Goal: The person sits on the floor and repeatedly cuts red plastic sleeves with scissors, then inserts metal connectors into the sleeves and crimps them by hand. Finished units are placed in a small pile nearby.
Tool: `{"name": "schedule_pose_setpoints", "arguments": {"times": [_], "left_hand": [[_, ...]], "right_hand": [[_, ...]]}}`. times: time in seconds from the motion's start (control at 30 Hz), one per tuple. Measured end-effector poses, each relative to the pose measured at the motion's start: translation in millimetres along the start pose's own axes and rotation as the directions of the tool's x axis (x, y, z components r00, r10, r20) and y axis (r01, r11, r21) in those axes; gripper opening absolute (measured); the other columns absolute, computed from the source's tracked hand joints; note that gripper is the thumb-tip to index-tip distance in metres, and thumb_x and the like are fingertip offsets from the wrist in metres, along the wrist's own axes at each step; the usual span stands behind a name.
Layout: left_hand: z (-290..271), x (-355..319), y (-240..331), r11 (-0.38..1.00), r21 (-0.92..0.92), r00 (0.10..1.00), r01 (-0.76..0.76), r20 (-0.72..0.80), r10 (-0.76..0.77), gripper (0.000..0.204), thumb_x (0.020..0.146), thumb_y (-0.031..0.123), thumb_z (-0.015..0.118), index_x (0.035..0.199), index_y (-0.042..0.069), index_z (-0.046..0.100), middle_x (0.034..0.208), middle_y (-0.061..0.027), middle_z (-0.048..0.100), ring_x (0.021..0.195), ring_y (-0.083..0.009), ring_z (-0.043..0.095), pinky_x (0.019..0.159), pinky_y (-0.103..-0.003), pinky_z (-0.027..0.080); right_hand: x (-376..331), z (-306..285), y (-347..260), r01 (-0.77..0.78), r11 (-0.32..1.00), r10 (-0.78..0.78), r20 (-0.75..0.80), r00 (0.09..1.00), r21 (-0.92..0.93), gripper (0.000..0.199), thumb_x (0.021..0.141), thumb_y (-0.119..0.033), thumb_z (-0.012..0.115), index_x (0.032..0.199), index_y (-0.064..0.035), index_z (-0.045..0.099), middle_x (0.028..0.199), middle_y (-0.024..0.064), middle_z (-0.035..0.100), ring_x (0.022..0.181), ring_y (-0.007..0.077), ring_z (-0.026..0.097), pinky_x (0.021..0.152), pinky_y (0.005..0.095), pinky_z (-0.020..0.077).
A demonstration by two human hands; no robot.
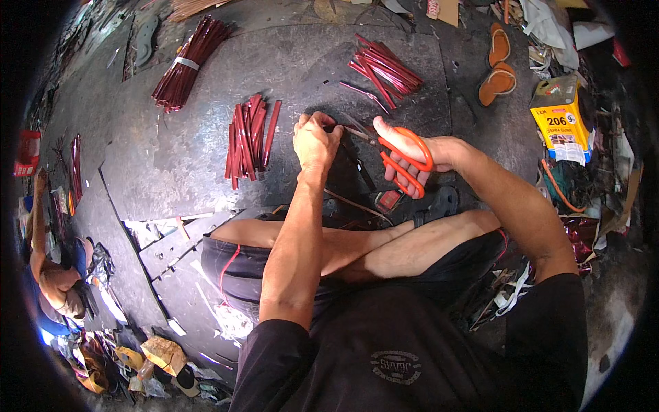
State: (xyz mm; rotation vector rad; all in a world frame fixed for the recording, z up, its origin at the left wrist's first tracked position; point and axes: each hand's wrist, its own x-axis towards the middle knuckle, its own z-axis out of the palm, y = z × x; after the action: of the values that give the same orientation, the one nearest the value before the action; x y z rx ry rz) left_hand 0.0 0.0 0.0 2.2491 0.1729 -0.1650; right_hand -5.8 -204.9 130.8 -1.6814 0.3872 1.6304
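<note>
A: Report the state of each hand.

B: The left hand (pixel 317 143) is pinched narrow, fingertips drawn together on a small dark red piece (pixel 331 124), mostly hidden by the fingers. The right hand (pixel 410 149) grips metal scissors with orange loop handles (pixel 382 141). The blades are parted and directed toward the left fingertips.

A: Locate the nearest material.

B: A loose pile of glossy dark red flat strips (pixel 248 141) lies on the dark, worn floor (pixel 182 144), left of the left hand. A second pile of glossy red strips (pixel 390 69) lies beyond the scissors, with a single thin red strip (pixel 362 93) just beside it.

A: Continue outward.

B: Far left, a dark red bundle bound with a white band (pixel 194 51) lies slanted. Far right are a pair of orange-brown sandals (pixel 499 48) and, nearer the person, a yellow rectangular tin with a grey top (pixel 542 118).
</note>
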Motion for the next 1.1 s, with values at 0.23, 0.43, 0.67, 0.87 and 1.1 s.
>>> {"name": "schedule_pose_setpoints", "arguments": {"times": [0.23,0.43,0.67,0.87,1.1], "left_hand": [[0,-3,6,0.997,0.063,0.998,0.042,-0.038,-0.040,0.023,0.073,0.026,0.078,0.090,0.012,0.069,0.104,-0.0074,0.060,0.107,-0.0283,0.056,0.093,-0.044,0.046],[3,-6,4,0.998,0.060,0.999,0.022,-0.046,-0.019,0.020,0.076,0.025,0.076,0.092,0.014,0.070,0.105,-0.0076,0.060,0.108,-0.0294,0.054,0.092,-0.046,0.044],[4,-9,-2,0.999,-0.031,1.000,-0.027,0.003,0.027,0.017,0.082,0.023,0.069,0.098,0.016,0.072,0.108,-0.0123,0.061,0.111,-0.0359,0.054,0.095,-0.049,0.042],[11,-14,-1,1.000,0.013,0.998,-0.015,-0.057,0.015,0.011,0.085,0.020,0.065,0.094,0.015,0.070,0.104,-0.0079,0.061,0.106,-0.0296,0.053,0.089,-0.047,0.038],[14,-18,1,0.999,0.017,0.998,-0.027,-0.057,0.028,0.016,0.085,0.025,0.066,0.098,0.015,0.069,0.109,-0.0113,0.061,0.112,-0.0346,0.053,0.093,-0.053,0.040]], "right_hand": [[0,3,-7,-0.002,1.000,0.002,-0.010,1.000,-0.009,0.124,0.058,-0.102,0.025,0.100,0.0093,0.057,0.079,0.0154,0.059,0.067,0.0263,0.067,0.066,0.0422,0.0597],[-5,-6,-17,-0.025,1.000,0.024,0.051,0.998,0.012,0.130,0.054,-0.104,0.019,0.099,0.0115,0.057,0.080,0.0196,0.060,0.070,0.0321,0.067,0.067,0.0458,0.0587],[-1,-26,-42,-0.216,0.976,0.217,0.120,0.969,-0.017,0.149,0.048,-0.106,0.008,0.117,0.0186,0.051,0.102,0.0305,0.059,0.091,0.0391,0.066,0.084,0.0505,0.0532],[9,-18,-57,-0.280,0.959,0.282,0.060,0.957,-0.037,0.149,0.047,-0.106,0.005,0.114,0.0186,0.053,0.081,0.0185,0.058,0.080,0.0365,0.064,0.086,0.0539,0.0494],[27,-19,-48,-0.240,0.968,0.247,0.122,0.961,-0.068,0.140,0.052,-0.105,0.007,0.106,0.0146,0.058,0.077,0.0146,0.058,0.070,0.0308,0.064,0.075,0.0491,0.0535]]}}
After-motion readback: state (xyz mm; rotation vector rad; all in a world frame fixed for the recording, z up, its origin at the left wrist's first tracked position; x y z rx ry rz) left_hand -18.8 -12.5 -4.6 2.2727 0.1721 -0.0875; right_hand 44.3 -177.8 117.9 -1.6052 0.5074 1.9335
